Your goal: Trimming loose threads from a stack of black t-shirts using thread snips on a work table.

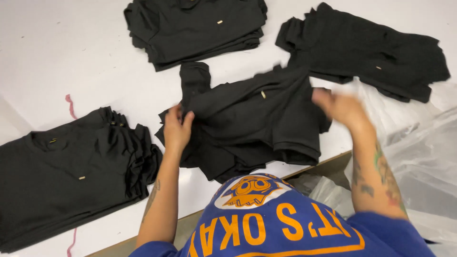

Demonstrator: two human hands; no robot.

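Note:
A loose pile of black shirts (252, 119) lies on the white table (62, 57) in front of me. My left hand (177, 127) grips the left edge of the top shirt, fingers curled into the fabric. At the pile's right edge my right hand (342, 107) is blurred with motion, fingers over the cloth; whether it grips the shirt I cannot tell. A small gold tag shows near the top shirt's collar.
Three other stacks of black shirts lie around: one at the left (66, 171), one at the far middle (195, 26), one at the far right (366, 50). Clear plastic bags (414, 152) bunch at the right. The table's front edge runs below my arms.

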